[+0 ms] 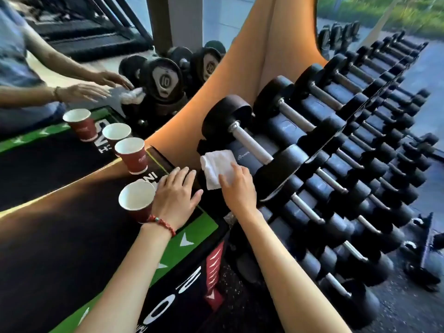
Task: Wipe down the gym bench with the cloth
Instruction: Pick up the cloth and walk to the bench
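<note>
Right hand [236, 188] lies flat on a white cloth [216, 168], fingers together, pressing it against the near end of the dumbbell rack [324, 164]; no pinch visible. Left hand [176, 192] rests palm down with fingers spread on the corner of a black padded box [60, 236] with green edging, just beside a red paper cup [137, 200]. A red bead bracelet [162, 223] sits on the left wrist. A second red cup [132, 156] stands farther back on the box. A wall mirror [72, 104] behind repeats the cups, both hands and the cloth.

Writing: "10" on a dumbbell end [165, 80] seen in the mirror. White letters on the box are cut off, only "IN" and a large "O" readable. Cup print and the small rack logo are too small to read. The cloth is on the rack, not on a bench.
</note>
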`<state>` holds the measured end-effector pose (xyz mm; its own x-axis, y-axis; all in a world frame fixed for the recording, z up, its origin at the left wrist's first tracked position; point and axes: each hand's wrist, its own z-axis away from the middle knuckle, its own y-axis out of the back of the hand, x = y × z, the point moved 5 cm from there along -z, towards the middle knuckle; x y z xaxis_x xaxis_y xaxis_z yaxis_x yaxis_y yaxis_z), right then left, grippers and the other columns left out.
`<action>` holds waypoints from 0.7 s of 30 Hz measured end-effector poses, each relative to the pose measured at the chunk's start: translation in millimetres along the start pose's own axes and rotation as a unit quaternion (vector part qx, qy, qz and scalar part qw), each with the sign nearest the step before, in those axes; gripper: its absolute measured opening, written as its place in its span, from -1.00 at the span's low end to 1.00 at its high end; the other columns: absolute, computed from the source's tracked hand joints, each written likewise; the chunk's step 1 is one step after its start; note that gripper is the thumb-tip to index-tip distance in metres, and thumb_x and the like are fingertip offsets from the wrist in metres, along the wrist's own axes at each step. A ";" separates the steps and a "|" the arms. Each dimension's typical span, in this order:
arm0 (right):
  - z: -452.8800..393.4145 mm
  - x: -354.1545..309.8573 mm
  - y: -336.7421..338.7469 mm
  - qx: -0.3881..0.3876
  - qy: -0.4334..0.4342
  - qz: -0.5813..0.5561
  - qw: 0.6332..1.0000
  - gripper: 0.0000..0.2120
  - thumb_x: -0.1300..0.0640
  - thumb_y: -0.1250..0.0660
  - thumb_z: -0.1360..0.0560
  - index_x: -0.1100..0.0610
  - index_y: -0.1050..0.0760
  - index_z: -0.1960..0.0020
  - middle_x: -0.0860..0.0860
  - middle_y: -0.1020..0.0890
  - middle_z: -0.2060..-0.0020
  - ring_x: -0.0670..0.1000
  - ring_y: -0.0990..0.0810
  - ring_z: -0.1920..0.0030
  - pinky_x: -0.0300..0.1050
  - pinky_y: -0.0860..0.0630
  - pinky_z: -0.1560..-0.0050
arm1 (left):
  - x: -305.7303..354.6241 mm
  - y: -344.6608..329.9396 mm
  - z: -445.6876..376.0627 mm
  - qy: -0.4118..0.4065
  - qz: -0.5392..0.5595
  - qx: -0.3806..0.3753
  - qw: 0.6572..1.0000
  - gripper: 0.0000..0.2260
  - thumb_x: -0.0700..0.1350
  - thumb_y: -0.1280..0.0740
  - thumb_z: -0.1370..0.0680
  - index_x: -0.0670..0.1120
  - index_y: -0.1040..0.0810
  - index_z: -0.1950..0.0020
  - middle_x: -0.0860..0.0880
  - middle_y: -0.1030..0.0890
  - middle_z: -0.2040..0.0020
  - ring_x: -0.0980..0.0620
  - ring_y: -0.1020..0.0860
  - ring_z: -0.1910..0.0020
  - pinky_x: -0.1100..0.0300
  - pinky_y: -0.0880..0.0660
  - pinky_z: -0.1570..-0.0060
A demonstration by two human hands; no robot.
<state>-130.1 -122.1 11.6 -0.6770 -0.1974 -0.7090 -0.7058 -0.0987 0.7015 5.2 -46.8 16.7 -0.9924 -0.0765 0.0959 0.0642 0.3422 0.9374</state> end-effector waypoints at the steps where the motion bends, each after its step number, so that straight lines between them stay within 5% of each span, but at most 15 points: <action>1: -6.5 -0.8 -0.8 0.008 -0.008 0.005 1.000 -0.51 0.00 -0.20 -0.54 0.15 -0.23 -0.41 0.12 -0.36 -0.32 0.11 -0.33 -0.30 0.04 -0.38 -0.16 | -2.3 -2.1 -1.9 0.001 0.002 0.006 1.000 -0.56 -0.07 -0.48 -0.41 -0.27 -0.54 -0.20 -0.27 -0.59 -0.14 -0.26 -0.54 -0.15 -0.17 -0.47 -0.10; 8: -38.8 -0.6 -12.2 0.043 -0.059 0.105 0.992 -0.49 -0.04 -0.26 -0.51 0.21 -0.26 -0.34 0.19 -0.40 -0.22 0.19 -0.33 -0.24 0.06 -0.30 -0.20 | -5.8 -4.8 -6.4 0.009 0.001 -0.013 1.000 -0.53 0.07 -0.16 -0.48 -0.24 -0.57 -0.18 -0.22 -0.60 -0.12 -0.21 -0.56 -0.13 -0.12 -0.49 -0.07; 14: -47.4 13.7 -16.4 0.020 -0.156 -0.038 0.987 -0.42 -0.07 -0.39 -0.40 0.28 -0.35 -0.23 0.20 -0.44 -0.20 0.21 -0.39 -0.25 0.07 -0.34 -0.27 | -7.4 -10.9 -7.7 0.002 0.013 -0.031 0.999 -0.49 0.09 -0.09 -0.49 -0.24 -0.56 -0.18 -0.22 -0.60 -0.13 -0.21 -0.56 -0.14 -0.14 -0.50 -0.07; 21: -31.0 15.0 -16.3 0.059 -0.142 -0.134 0.979 -0.57 -0.02 -0.41 -0.35 0.20 -0.43 -0.09 0.11 -0.54 -0.03 0.10 -0.52 -0.06 0.03 -0.47 -0.08 | -8.7 -5.7 -4.2 -0.007 0.034 -0.039 0.999 -0.49 0.08 -0.10 -0.49 -0.25 -0.56 -0.18 -0.24 -0.59 -0.13 -0.22 -0.55 -0.14 -0.14 -0.49 -0.07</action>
<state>-122.3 -153.7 -8.3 -0.4826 0.1003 -0.8701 -0.8742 0.0062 0.4855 13.9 -52.1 12.0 -0.9869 -0.0419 0.1558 0.1389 0.2712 0.9524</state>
